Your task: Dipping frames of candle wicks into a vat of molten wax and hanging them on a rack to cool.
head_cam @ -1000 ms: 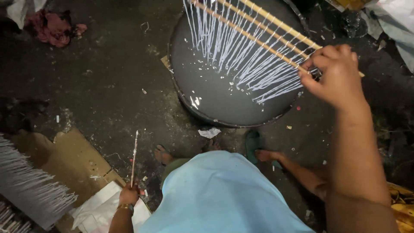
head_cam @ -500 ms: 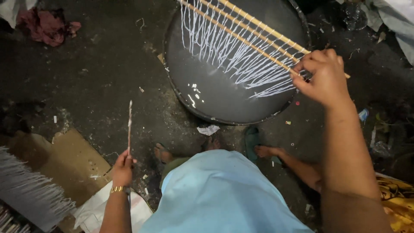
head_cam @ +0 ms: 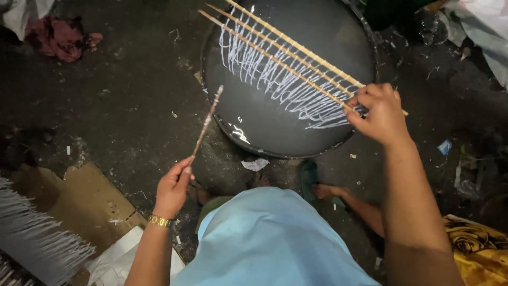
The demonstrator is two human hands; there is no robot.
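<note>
Your right hand (head_cam: pixel 382 114) is pinching the wooden frame (head_cam: pixel 288 55) of dripping white strands (head_cam: pixel 275 85) by one end, your left hand (head_cam: pixel 173 186) gripping a stick (head_cam: pixel 206 123); a tilting frame is risking strands tangling or sliding off

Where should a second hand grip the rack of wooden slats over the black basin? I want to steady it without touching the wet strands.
Probably the bare far ends of the wooden slats, from the upper left: strands hang along the middle, and the right hand holds the near ends.

dim, light falling from above, dark murky edges, slight wide-angle warping.
</note>
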